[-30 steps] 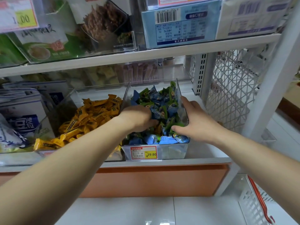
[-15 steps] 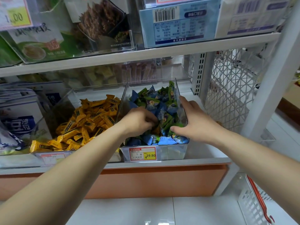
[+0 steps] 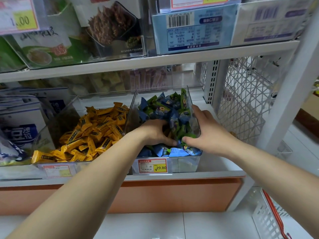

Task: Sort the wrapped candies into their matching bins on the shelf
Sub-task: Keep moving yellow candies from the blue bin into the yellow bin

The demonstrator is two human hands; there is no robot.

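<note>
since a second ago my left hand has slid a little to the right and lower in the heap, so its thumb now lies almost against my right thumb at the front of the bin. its fingers curl down among the blue and green wrapped candies, small crinkly pillow packs with crimped ends; the fingertips are buried, so i cannot tell whether they hold one or only dig. my right hand straddles the right wall of the clear plastic bin, thumb inside on the wrappers, fingers fairly straight along the outside, clasping the wall between them. the bin stands on the white shelf with a red and yellow price tag on its front. just beside it on the left, a second clear bin holds glossy yellow bar-shaped candies. a white lattice panel closes the shelf on the right.
</note>
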